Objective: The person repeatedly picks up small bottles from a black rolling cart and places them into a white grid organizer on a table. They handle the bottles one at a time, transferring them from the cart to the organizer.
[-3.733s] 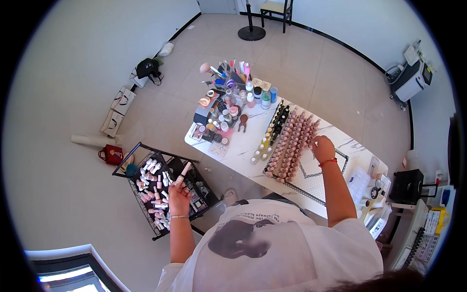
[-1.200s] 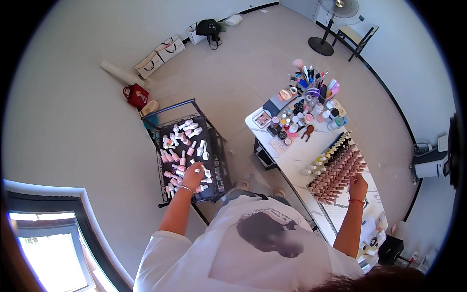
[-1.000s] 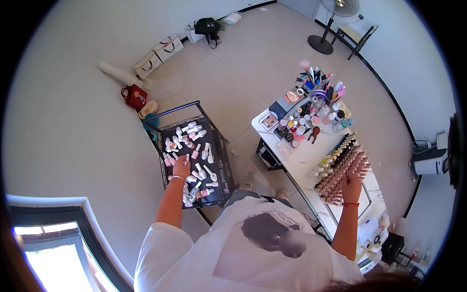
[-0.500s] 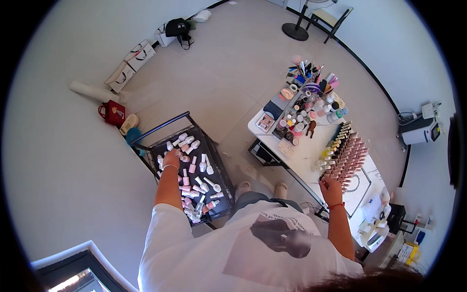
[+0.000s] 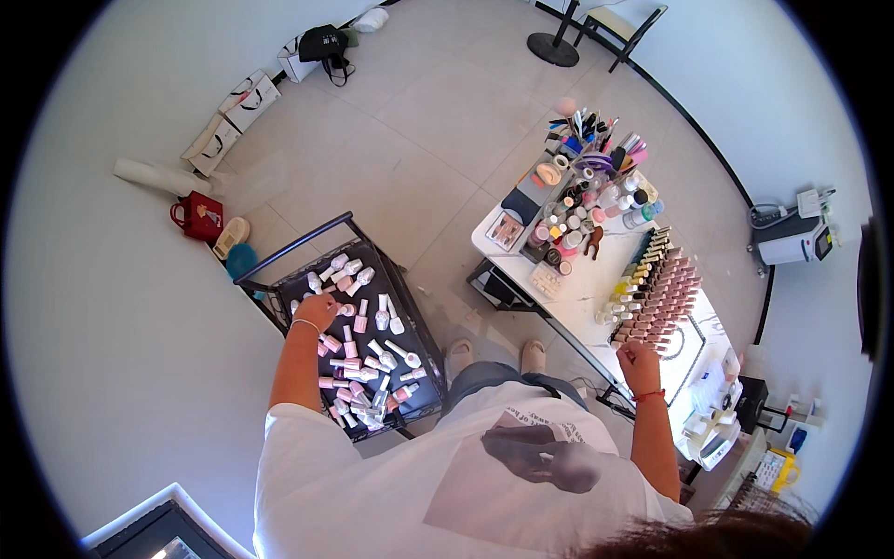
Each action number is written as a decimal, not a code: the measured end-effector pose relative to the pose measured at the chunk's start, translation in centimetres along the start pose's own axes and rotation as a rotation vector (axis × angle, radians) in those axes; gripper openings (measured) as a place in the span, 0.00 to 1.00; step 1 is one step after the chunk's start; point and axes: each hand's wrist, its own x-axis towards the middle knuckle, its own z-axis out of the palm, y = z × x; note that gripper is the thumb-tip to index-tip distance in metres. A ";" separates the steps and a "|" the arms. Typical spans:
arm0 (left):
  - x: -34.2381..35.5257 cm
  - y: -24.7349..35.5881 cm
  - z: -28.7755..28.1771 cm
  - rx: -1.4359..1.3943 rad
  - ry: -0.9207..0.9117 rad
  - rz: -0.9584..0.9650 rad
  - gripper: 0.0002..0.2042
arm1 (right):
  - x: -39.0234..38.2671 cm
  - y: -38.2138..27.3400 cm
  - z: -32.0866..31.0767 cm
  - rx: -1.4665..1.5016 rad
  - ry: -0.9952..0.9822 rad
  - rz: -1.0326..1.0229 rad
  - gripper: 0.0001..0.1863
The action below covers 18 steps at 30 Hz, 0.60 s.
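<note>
My left hand (image 5: 315, 309) is in the black trolley (image 5: 405, 331), fingers curled down among scattered pink and white nail polish bottles (image 5: 361, 315); what it grips, if anything, is hidden. My right hand (image 5: 640, 365) has its fingers bent together at the near front of the dense rows of pink bottles (image 5: 672, 296) on the white marble table (image 5: 587, 312); I cannot make out what is in them. Beside those rows stand yellow and dark bottles (image 5: 635, 278). A patterned mat (image 5: 678, 368) lies under the pink rows.
Jars, brushes and pens (image 5: 582, 186) crowd the table's far end. Bags (image 5: 250, 98) and a red bag (image 5: 199, 216) lie along the left wall. A fan stand (image 5: 553, 48) and chair (image 5: 622, 28) are at the back; a wheeled machine (image 5: 787, 242) is at right.
My left hand, earlier holding up a pink bottle, went lower into the trolley, then farther back and left. My right hand moved down to the rows' near front. The view has shifted.
</note>
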 end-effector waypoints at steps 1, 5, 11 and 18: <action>0.6 -1.0 0.3 -0.059 0.019 -0.013 0.12 | 0.1 -0.2 -0.2 -0.009 -0.007 0.011 0.06; 3.1 -3.1 1.6 0.024 0.168 -0.165 0.12 | 0.6 -0.5 -0.2 -0.006 0.007 0.001 0.06; 5.3 -2.0 2.0 0.133 -0.061 -0.294 0.13 | -0.4 2.5 0.3 0.012 -0.010 0.058 0.05; 8.4 -7.6 5.4 0.326 -0.207 -0.337 0.20 | -0.6 3.6 0.4 0.075 0.007 0.142 0.06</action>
